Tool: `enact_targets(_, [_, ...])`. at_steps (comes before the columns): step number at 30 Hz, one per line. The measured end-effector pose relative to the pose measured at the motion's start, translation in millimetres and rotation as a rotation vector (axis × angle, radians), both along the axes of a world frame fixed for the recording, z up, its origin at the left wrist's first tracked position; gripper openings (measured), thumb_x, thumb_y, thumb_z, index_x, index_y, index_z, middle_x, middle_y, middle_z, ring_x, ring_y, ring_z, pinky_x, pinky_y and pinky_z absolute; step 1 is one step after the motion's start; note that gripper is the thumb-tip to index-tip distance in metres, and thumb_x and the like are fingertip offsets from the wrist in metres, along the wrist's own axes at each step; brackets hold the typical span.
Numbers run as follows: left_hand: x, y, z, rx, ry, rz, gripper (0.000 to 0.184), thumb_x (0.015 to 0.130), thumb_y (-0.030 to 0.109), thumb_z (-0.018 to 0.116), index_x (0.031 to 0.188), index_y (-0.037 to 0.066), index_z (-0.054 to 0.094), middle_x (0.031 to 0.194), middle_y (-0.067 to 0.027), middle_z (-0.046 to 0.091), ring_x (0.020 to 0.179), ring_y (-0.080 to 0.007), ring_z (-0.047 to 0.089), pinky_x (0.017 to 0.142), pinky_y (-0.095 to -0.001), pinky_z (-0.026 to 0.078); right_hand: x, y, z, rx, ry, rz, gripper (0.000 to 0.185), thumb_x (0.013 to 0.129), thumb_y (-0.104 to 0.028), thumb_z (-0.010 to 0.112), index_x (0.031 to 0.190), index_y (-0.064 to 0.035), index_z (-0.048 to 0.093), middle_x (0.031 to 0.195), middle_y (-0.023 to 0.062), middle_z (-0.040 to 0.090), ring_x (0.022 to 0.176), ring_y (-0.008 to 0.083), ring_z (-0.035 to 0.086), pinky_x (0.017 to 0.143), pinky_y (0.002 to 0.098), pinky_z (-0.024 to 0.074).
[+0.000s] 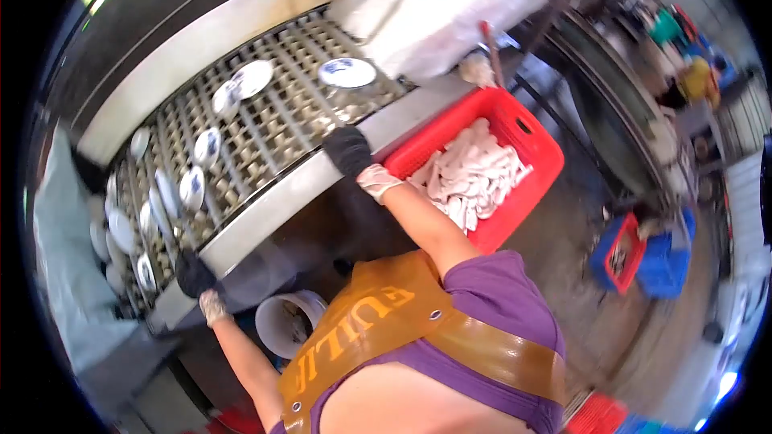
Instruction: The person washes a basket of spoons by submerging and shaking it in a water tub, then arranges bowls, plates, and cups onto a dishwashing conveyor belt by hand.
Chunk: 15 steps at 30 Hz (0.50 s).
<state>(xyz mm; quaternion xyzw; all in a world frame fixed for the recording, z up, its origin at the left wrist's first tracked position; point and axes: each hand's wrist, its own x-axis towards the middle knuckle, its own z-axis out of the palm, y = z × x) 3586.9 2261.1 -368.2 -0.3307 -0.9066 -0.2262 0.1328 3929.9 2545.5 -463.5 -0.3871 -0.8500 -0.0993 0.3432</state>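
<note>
My left hand, in a black glove, is at the near edge of the conveyor, close to a white plate with blue decoration. Its fingers are dark and hard to separate. My right hand, also black-gloved, rests at the conveyor's metal edge beside the red basket; its fingertips are hidden. Several white ceramic plates stand or lie on the pegged belt. One with blue decoration lies beyond my right hand. The basket holds a heap of pale, spoon-like pieces.
Below the conveyor, between my arms, stands a white bucket. A white sheet covers the far end, and a pale cloth hangs at the left. On the floor at right are a small red basket and a blue crate.
</note>
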Motion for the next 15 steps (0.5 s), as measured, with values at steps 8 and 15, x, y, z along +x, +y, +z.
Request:
enact_targets(8, [-19, 12, 12, -0.056, -0.267, 0.041, 0.057, 0.09, 0.05, 0.039, 0.113, 0.002, 0.059, 0.11, -0.02, 0.059, 0.1, -0.0356, 0.055, 0.084, -0.0399, 0.043, 1, 0, 6, -0.388, 0.37, 0.001, 0.049, 0.073, -0.034, 0.06, 0.109, -0.0008, 0.055, 0.11, 0.0216, 0.053, 0.105, 0.0346, 0.05, 0.089, 0.0465, 0.0393])
enact_targets(15, [-20, 18, -36, -0.101, 0.28, -0.189, 0.046, 0.09, 0.04, 0.047, 0.106, -0.001, 0.06, 0.107, -0.0173, 0.061, 0.1, -0.0324, 0.056, 0.086, -0.0364, 0.044, 33, 114, 27, -0.979, 1.079, -0.187, 0.068, 0.08, -0.039, 0.062, 0.133, -0.0071, 0.033, 0.136, 0.0214, 0.035, 0.121, 0.0407, 0.038, 0.101, 0.0449, 0.0341])
